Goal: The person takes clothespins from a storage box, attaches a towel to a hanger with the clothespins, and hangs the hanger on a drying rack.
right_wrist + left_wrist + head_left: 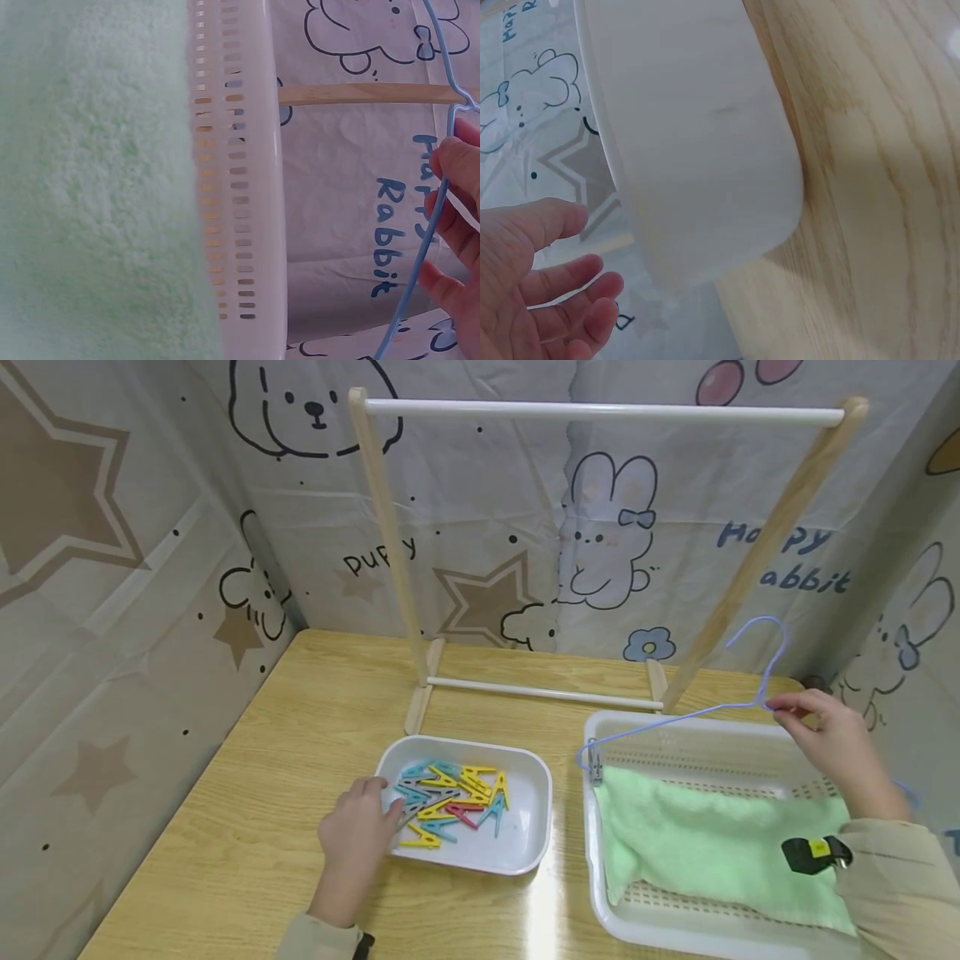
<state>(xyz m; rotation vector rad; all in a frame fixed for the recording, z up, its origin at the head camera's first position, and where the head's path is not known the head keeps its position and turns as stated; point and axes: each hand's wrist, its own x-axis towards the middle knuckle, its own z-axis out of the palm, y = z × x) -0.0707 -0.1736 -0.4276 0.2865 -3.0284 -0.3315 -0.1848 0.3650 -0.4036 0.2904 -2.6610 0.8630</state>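
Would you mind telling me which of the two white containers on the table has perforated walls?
The larger basket on the right, holding the green towel, has slotted walls. The smaller tray with the coloured clothespins is smooth and solid.

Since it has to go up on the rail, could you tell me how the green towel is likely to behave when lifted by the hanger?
The green towel looks soft and plush, so it will probably droop. Only one clip visibly grips it, so it may hang lopsided. The thin blue hanger, pinched by the right hand, could tilt.
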